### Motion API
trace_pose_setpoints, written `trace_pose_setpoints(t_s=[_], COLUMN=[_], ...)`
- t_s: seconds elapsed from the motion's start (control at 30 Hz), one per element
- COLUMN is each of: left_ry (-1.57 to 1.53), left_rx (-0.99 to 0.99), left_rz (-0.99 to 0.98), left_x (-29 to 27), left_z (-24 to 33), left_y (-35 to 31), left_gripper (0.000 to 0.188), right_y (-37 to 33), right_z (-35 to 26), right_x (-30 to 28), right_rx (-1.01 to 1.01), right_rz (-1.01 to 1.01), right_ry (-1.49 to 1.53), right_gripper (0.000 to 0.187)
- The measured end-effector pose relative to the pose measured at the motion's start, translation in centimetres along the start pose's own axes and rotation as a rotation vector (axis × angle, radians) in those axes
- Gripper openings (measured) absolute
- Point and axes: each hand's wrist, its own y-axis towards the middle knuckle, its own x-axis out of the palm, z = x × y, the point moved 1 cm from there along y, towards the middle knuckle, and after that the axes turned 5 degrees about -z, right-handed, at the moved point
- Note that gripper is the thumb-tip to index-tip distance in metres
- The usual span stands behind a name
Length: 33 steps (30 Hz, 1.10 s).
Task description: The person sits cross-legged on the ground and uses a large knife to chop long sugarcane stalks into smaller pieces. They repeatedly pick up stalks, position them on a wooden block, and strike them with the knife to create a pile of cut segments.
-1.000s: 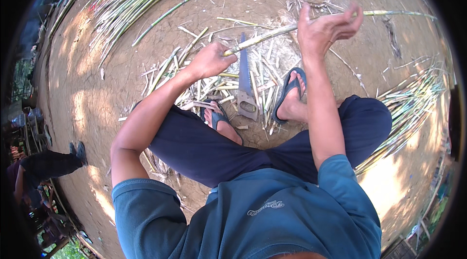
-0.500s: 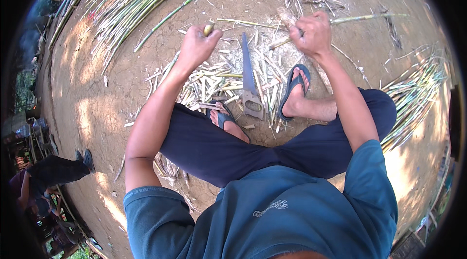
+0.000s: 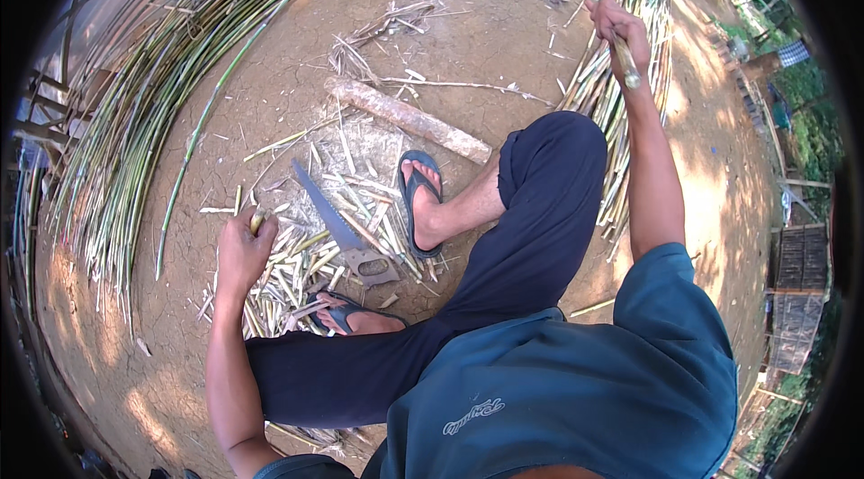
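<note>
My left hand (image 3: 241, 256) is closed around a short cut piece of cane (image 3: 257, 220), whose end sticks out by the thumb. Raised far out to the right, my right hand (image 3: 621, 29) grips a long bamboo-like cane (image 3: 625, 65). Its cut end points toward me, and its thin end runs off past the top edge. Between my feet lies a handsaw (image 3: 328, 218) with a grey blade and worn handle, touched by neither hand. Below and beside the left hand spreads a heap of short cut pieces (image 3: 297, 268). A thick log (image 3: 409, 117) rests beyond my right foot.
A big bundle of long green canes (image 3: 135, 146) covers the ground at the left. Another pile of canes (image 3: 643, 11) lies at the right, under my right arm. Dry scraps (image 3: 378, 29) are scattered past the log. My sandalled feet (image 3: 421, 200) flank the saw.
My view has swung to the right. My right hand has carried the long cane away from the log, out over the right-hand pile. The left hand still holds its short piece.
</note>
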Motion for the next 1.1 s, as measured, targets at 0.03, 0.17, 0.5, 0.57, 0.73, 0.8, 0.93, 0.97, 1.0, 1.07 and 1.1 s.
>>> trace_pose_setpoints(t_s=[0.03, 0.17, 0.5, 0.57, 0.73, 0.8, 0.93, 0.97, 1.0, 1.07, 1.1], left_ry=[0.004, 0.04, 0.199, 0.211, 0.254, 0.251, 0.26, 0.24, 0.221, 0.333, 0.437], left_rx=[-0.007, -0.018, -0.13, -0.216, -0.235, -0.224, -0.158, -0.245, -0.333, -0.247, -0.161], left_rz=[-0.003, -0.019, -0.197, -0.263, -0.211, -0.196, -0.204, -0.188, -0.175, -0.243, -0.256], left_x=[0.1, 0.6, 2.6, 2.6, 3.2, 3.7, 4.9, 5.1, 5.2, 6.3, 6.0], left_z=[0.2, -0.6, -5.9, -9.3, -13.4, -16.7, -19.6, -23.1, -26.4, -30.4, -32.3], left_y=[0.1, 0.4, 2.3, 3.0, 4.6, 4.4, 9.8, 7.3, 4.7, 8.4, 9.7], left_gripper=[0.031, 0.029, 0.037, 0.039, 0.043, 0.043, 0.041, 0.041, 0.04, 0.039, 0.039], right_y=[-0.7, -4.9, -16.0, -18.3, -26.3, -28.9, -38.8, -36.1, -32.9, -34.3, -35.4], right_z=[-1.9, -5.1, 8.3, 11.3, 16.2, 17.7, 15.7, 17.0, 18.5, 13.9, 12.7], right_x=[-1.1, -4.3, -14.7, -15.5, -15.1, -11.8, -6.9, -4.3, -2.0, -2.5, -2.1], right_rx=[0.009, 0.059, 0.349, 0.416, 0.957, 1.09, 0.934, 0.905, 0.873, 0.991, 1.04], right_rz=[-0.034, -0.181, -0.567, -0.659, -0.839, -0.768, -0.744, -0.779, -0.809, -0.732, -0.699], right_ry=[-0.088, -0.306, -0.73, -0.739, -1.545, -1.545, -1.367, -1.305, -1.254, -1.238, -1.216], right_gripper=[0.031, 0.032, 0.025, 0.024, 0.077, 0.079, 0.076, 0.074, 0.072, 0.068, 0.066])
